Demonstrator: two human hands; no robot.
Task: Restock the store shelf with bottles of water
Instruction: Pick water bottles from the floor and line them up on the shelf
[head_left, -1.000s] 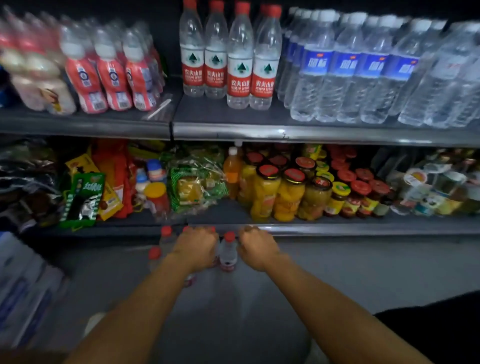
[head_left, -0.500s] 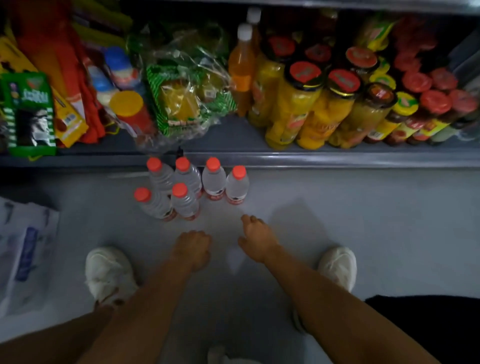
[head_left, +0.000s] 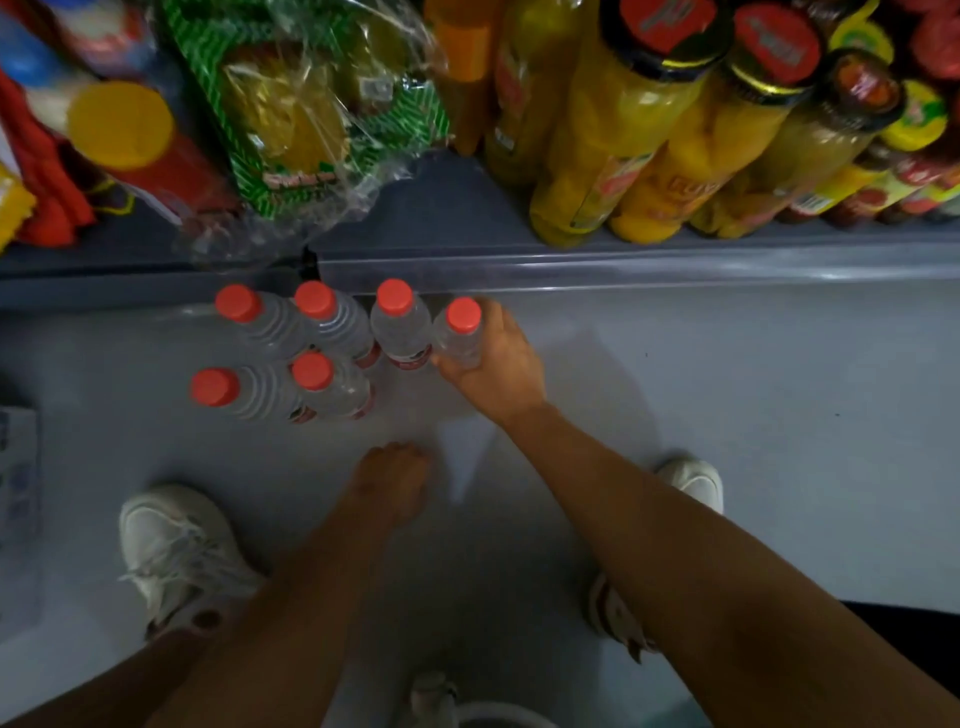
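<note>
Bottles of water with red caps stand in a cluster of six on the pale floor (head_left: 727, 389), just in front of the lowest shelf edge (head_left: 623, 267). We have our right hand (head_left: 493, 364) wrapped around the rightmost bottle (head_left: 460, 332) of the back row, fingers curled behind its clear body and thumb on the near side, so the grip is clamped on it; whether it rests on the floor or is raised we cannot tell. Touching the left side of that held bottle is its neighbour (head_left: 399, 325), and further left of the grip come two more back-row bottles (head_left: 324, 317) and (head_left: 254, 317). Nearer to us and left of the grip stand the front pair (head_left: 324, 387) and (head_left: 234, 392).

Our left hand (head_left: 392, 480) hangs below and to the left of the grip, well apart from the bottles, holding nothing; it is blurred, with fingers loosely curled downward.

Beyond the grip, on the shelf, tall jars of yellow fruit (head_left: 623, 130) with red lids stand up and to the right, and a crinkled green-patterned packet (head_left: 291, 114) lies up and to the left. Our white shoes (head_left: 176, 551) and (head_left: 693, 483) flank both arms on the floor.
</note>
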